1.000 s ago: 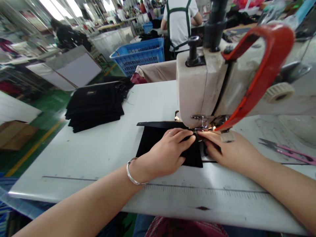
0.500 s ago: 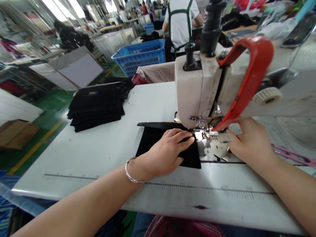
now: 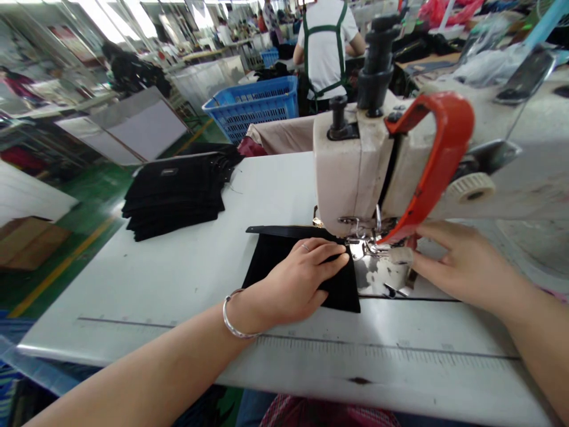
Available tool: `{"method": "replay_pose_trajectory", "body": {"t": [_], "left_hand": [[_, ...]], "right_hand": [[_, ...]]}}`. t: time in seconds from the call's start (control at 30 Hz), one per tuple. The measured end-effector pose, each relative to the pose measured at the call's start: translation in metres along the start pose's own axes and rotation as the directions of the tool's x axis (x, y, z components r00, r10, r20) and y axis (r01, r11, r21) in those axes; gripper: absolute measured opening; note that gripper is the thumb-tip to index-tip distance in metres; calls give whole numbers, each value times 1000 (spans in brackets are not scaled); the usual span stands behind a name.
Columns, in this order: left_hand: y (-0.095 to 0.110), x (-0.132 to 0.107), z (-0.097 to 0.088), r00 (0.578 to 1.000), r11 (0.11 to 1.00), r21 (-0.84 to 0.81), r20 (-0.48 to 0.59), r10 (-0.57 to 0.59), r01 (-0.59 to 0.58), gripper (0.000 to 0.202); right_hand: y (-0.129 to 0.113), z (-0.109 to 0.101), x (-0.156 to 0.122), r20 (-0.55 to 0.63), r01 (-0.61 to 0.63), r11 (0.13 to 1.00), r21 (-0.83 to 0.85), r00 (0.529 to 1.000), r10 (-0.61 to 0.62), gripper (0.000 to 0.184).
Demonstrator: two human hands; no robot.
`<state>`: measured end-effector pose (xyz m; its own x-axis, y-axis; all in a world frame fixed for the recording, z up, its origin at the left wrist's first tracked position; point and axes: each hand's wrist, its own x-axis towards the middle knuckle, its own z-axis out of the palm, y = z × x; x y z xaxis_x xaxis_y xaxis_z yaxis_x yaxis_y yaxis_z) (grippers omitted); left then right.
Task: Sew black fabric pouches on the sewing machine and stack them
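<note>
My left hand (image 3: 302,273) lies flat on a black fabric piece (image 3: 342,290), fingers stretched toward the sewing machine's presser foot (image 3: 358,249). A darker strip (image 3: 284,230) runs along the fabric's far edge, and its right end reaches under the machine head. On the other side of the needle area, my right hand (image 3: 457,258) has thumb and index finger curled together beside the lower end of the red curved guard (image 3: 444,142). What sits between those fingertips is hidden by the guard and metal parts.
A stack of black fabric pieces (image 3: 178,190) rests at the table's (image 3: 146,284) far left. Beyond the table stand a blue crate (image 3: 253,107) and a seated person (image 3: 326,47). Pink handles (image 3: 553,293) peek out behind my right wrist. A cardboard box (image 3: 26,243) lies on the floor.
My right hand has shifted slightly down and now covers most of the pink handles. My left hand and the fabric have barely moved. The view has shifted a little.
</note>
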<state>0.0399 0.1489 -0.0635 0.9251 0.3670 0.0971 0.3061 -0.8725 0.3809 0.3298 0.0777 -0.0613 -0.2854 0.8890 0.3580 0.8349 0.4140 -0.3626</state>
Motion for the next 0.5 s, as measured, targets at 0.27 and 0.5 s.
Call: {"method": "replay_pose_trajectory", "body": {"t": [0.27, 0.5], "left_hand": [[-9, 6, -8, 990, 953, -296, -93, -103, 71, 62], [0, 5, -9, 984, 977, -207, -158, -81, 47, 58]], "right_hand": [[-4, 0, -1, 219, 175, 984, 42, 959, -180, 23], [-31, 35, 1, -19, 229, 951, -207, 971, -238, 11]]}}
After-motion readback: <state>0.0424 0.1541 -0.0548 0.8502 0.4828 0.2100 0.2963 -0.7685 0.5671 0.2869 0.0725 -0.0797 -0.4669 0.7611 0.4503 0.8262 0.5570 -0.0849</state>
